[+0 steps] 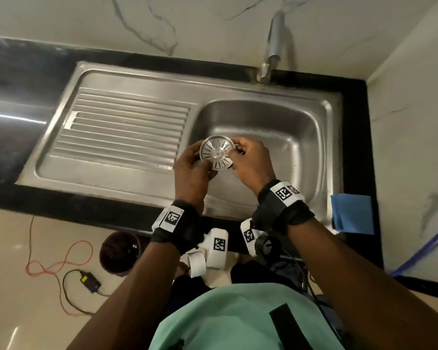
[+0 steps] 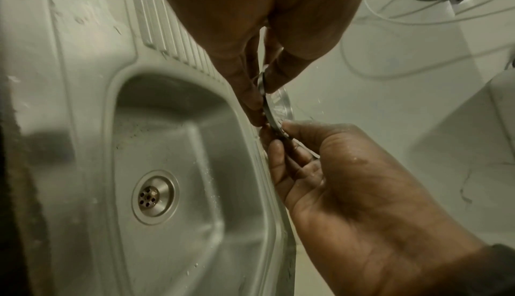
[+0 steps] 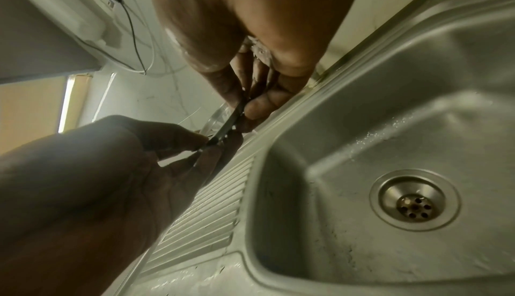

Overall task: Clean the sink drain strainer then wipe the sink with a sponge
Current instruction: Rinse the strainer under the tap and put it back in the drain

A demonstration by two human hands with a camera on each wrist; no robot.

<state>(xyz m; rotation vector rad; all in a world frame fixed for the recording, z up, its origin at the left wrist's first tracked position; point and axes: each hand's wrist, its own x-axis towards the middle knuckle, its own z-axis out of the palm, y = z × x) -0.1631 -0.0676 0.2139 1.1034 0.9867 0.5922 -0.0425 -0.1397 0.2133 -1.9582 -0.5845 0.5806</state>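
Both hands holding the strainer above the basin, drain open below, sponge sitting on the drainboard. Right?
Not the sponge. The head view shows the blue sponge on the counter edge to the right of the basin, not on the drainboard. The rest holds: left hand and right hand hold the strainer above the open drain.

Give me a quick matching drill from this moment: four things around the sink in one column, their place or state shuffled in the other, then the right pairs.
Things:
1. strainer
2. drain opening
3. blue cloth
4. tap

Place or state:
A. folded on the counter at the sink's right front corner
B. uncovered in the basin floor
C. rising behind the basin, no water running
D. held above the basin, pinched at its rim by the left hand and right hand

Pairs: 1-D, 2-B, 3-A, 4-C
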